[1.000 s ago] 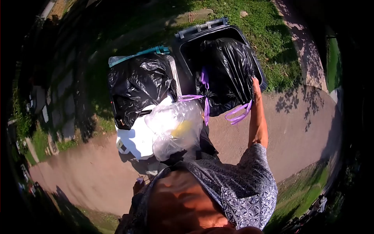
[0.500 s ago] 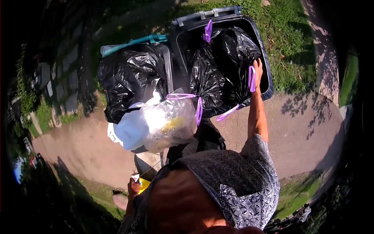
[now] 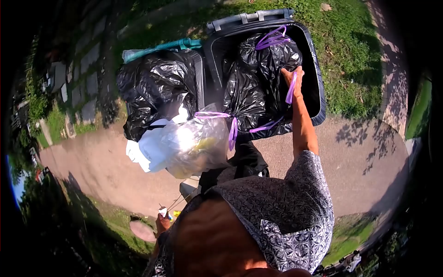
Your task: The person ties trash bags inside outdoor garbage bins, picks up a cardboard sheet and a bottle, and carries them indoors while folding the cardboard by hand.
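My right hand [image 3: 294, 81] presses against a black garbage bag [image 3: 272, 57] inside the dark wheeled bin [image 3: 317, 87], thumb and fingers apart. A purple drawstring loop [image 3: 290, 90] hangs around that wrist. A second purple tie [image 3: 272, 39] sits on top of the bag. Nearer me, another black garbage bag [image 3: 244, 92] fills the bin's left side. Low on the left, my left hand [image 3: 162, 224] is closed on a small white item [image 3: 163, 211] and thin cords [image 3: 175, 201]. Something yellow shows beside it; its kind is unclear.
Left of the bin stands a second bin [image 3: 199, 78] with a teal lid [image 3: 170, 45], heaped with a black bag [image 3: 159, 78]. A clear plastic bag [image 3: 203, 143] and white waste [image 3: 152, 145] bulge toward me. Grass [image 3: 350, 60] lies behind and right; pavement [image 3: 341, 171] is underfoot.
My right hand has shifted slightly left on the bag, its thumb now visible. The bag's top has turned, and its purple tie lies as a wide loop. Less of the yellow thing shows.
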`<state>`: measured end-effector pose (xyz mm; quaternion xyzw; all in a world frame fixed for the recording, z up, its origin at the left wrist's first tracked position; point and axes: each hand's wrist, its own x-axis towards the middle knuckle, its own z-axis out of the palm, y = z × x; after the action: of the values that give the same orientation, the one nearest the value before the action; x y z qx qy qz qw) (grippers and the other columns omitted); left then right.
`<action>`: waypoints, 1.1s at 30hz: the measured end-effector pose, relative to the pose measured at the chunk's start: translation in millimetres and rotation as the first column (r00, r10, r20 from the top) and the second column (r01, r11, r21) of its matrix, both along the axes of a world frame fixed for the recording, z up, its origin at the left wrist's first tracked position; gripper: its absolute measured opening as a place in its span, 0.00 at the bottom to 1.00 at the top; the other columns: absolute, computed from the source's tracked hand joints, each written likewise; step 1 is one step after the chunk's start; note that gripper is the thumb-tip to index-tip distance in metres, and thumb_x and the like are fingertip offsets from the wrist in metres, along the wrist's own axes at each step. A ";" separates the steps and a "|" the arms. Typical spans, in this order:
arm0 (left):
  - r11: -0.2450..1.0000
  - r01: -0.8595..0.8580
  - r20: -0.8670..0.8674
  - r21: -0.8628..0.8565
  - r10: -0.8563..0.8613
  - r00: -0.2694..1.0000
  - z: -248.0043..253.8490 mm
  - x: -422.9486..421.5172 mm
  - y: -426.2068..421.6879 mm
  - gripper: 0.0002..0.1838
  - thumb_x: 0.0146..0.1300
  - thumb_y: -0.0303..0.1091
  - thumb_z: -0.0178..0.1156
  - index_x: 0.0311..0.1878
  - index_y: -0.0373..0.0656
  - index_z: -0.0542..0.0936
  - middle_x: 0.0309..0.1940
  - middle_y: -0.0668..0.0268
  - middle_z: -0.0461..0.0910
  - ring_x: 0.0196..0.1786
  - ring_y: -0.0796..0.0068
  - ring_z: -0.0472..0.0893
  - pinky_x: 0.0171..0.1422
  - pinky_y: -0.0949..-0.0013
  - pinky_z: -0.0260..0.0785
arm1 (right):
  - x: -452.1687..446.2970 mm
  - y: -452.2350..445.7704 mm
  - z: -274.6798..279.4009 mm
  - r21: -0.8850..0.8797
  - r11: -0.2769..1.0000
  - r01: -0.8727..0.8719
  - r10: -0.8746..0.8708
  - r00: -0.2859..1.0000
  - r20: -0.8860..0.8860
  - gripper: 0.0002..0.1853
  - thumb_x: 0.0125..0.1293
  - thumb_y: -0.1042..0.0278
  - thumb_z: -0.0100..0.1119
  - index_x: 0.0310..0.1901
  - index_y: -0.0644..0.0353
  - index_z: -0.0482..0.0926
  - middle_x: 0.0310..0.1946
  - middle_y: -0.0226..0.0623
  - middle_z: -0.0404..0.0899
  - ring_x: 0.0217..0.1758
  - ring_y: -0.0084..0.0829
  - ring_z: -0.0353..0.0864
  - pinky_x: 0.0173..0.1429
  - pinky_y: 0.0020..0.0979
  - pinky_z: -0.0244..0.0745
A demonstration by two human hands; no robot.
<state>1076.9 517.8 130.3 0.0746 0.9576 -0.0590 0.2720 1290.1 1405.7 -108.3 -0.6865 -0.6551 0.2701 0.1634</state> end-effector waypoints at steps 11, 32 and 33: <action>0.960 -0.137 0.054 -0.244 0.155 0.986 -13.1 30.3 -20.7 0.32 0.65 0.67 0.64 0.41 0.40 0.80 0.36 0.46 0.87 0.44 0.40 0.86 0.45 0.47 0.78 | -6.0 64.3 30.1 -0.474 0.876 0.089 -0.358 0.778 -0.516 0.44 0.66 0.28 0.60 0.62 0.68 0.81 0.54 0.45 0.85 0.55 0.34 0.83 0.61 0.30 0.75; 0.981 -0.170 -0.023 -0.092 0.169 0.985 -35.6 35.6 -32.1 0.32 0.64 0.67 0.65 0.40 0.40 0.78 0.35 0.46 0.86 0.42 0.38 0.86 0.43 0.45 0.77 | -57.4 19.1 73.4 -0.154 0.984 -0.093 -0.054 0.664 -0.746 0.27 0.60 0.61 0.72 0.57 0.71 0.81 0.44 0.41 0.87 0.46 0.28 0.83 0.55 0.29 0.76; 0.980 -0.168 -0.033 -0.103 0.165 0.986 -35.6 35.6 -31.0 0.32 0.64 0.67 0.65 0.40 0.40 0.78 0.35 0.46 0.86 0.42 0.38 0.86 0.43 0.45 0.77 | -49.8 18.5 84.0 -0.085 0.992 -0.092 0.012 0.747 -0.665 0.28 0.60 0.60 0.72 0.57 0.71 0.81 0.44 0.43 0.87 0.46 0.31 0.84 0.56 0.31 0.77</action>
<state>1112.5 486.8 94.7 -0.0209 0.9592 -0.0873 0.2681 1240.3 1424.2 -24.3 -0.5356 -0.5573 0.5368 0.3383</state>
